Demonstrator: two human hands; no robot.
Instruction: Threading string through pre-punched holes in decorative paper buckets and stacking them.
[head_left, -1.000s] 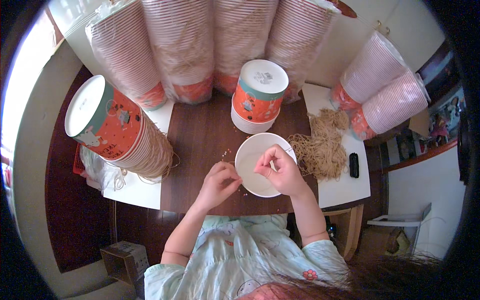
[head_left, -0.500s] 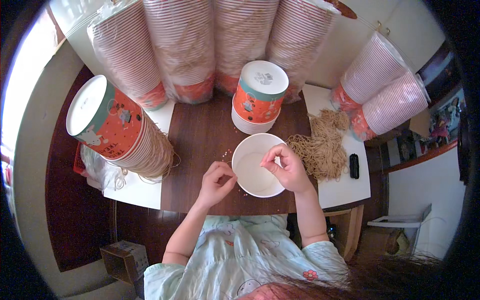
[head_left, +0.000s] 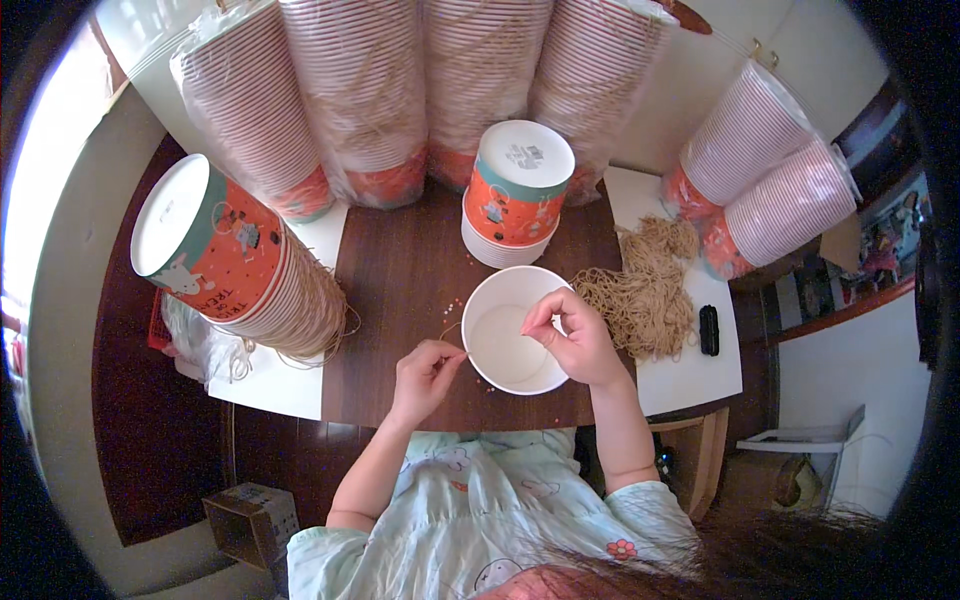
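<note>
A white paper bucket (head_left: 497, 372) stands mouth up on the brown table in front of me, its inside bare white. At its left rim my left hand (head_left: 424, 378) is closed in a pinch on a thin tan cord (head_left: 452, 329), which bows out beside the rim. Over the bucket's right side my right hand (head_left: 572, 338) also pinches, thumb against fingertips; what it holds is too small to make out. Just beyond stands a short stack of upside-down orange and teal paper buckets (head_left: 517, 205). A loose heap of tan cords (head_left: 645, 300) lies to the right.
At the left leans a tall stack of buckets (head_left: 225, 245) with cords hanging from it. Plastic-wrapped bucket stacks (head_left: 360, 95) line the back, with more wrapped stacks (head_left: 785, 215) at the right. A black object (head_left: 709, 331) lies by the cords. Small pinkish bits dot the table.
My left hand has moved slightly left and its fingers have closed into a tighter pinch at the rim. The right hand stays nearly where it was.
</note>
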